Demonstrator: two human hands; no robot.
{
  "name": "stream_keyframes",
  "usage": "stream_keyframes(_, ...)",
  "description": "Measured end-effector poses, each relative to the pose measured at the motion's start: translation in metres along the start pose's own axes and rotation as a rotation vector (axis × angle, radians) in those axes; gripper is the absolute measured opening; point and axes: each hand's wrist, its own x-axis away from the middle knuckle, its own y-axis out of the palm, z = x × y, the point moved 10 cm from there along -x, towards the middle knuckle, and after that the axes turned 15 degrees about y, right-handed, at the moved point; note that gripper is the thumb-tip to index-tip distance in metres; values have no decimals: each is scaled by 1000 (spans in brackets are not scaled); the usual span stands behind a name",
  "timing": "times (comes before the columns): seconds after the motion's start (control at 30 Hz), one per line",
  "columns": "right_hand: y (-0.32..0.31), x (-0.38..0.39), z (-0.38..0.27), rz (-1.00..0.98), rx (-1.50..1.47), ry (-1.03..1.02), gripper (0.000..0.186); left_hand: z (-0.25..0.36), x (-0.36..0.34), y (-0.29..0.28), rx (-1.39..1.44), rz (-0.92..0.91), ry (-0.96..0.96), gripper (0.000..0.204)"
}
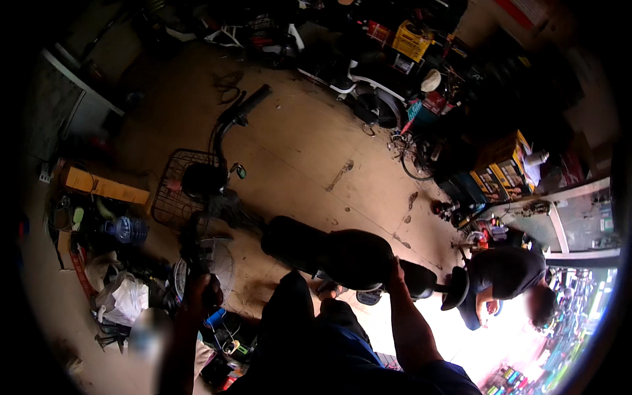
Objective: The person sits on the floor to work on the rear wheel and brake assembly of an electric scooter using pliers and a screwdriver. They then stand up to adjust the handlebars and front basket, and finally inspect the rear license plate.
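An electric bike (227, 204) stands across the floor in front of me, its handlebar to the left and its rear to the right. My left hand (206, 289) is closed round the near end of the handlebar, in shadow. With my right hand (396, 271) I grip the near edge of the long black seat (359, 253), close to its back end; the fingertips are partly hidden. A wire basket (176, 191) is fixed at the front, beside the far black handlebar grip (257, 100). Behind the seat sits a black rear pad (416, 280) with a backrest (455, 288).
Another person (507, 283) bends down beyond the bike's rear. Boxes (503, 168), tires and parts line the far right. On the left lie a long yellow box (105, 184), a blue water jug (127, 230) and white plastic bags (124, 299). Dark stains mark the tiled floor (296, 151).
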Motion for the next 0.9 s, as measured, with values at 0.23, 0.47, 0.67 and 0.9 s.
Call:
stream_keyframes(0.23,-2,16,32,-70,-395,321,81,1,19,-62,68,-4,-149,50)
stream_keyframes(0.47,2,30,30,-119,-384,253,74,89,-21,-168,-708,33,-109,62)
stream_keyframes(0.67,9,34,39,-105,-522,310,61,127,-17,-123,-931,135,-60,74)
stream_keyframes(0.9,-9,-5,106,-74,-312,353,49,133,18,-186,-1458,200,59,53)
